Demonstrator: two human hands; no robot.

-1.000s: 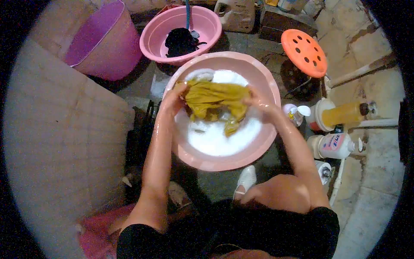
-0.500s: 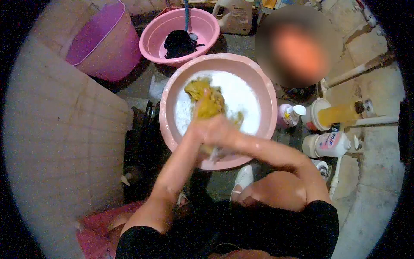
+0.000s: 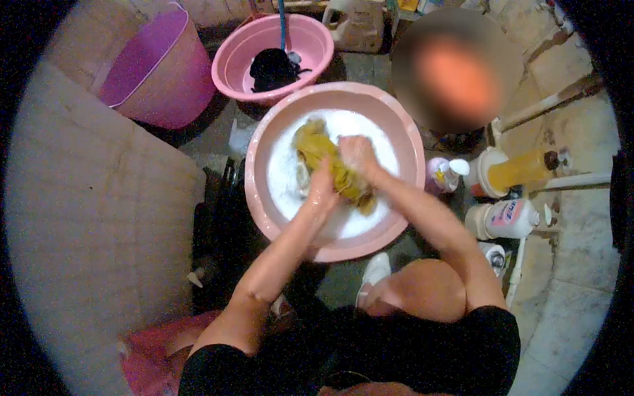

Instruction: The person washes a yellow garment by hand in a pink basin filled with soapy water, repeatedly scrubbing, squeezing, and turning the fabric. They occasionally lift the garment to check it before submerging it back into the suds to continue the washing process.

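A wet mustard-yellow cloth (image 3: 316,146) lies bunched up over white suds in a large pink basin (image 3: 259,211). My left hand (image 3: 322,183) is closed around the middle of the cloth from the near side. Against the cloth's right edge, my right hand (image 3: 357,153) is curled into a fist, slightly smeared by motion. Its fingertips are hidden, but it appears to grip part of the cloth. One end of the cloth hangs toward the lower right, below my right wrist.
Behind the basin stands a smaller pink tub (image 3: 228,72) with a black cloth (image 3: 274,69) in it. A purple bucket (image 3: 162,79) is at the back left. Several bottles, among them a pump bottle (image 3: 444,175) and a white bottle (image 3: 514,219), line the right wall.
My hands were together near the basin's front rim; now they are apart, my right hand farther forward. The cloth is stretched diagonally over the suds, its lower end shifted right.
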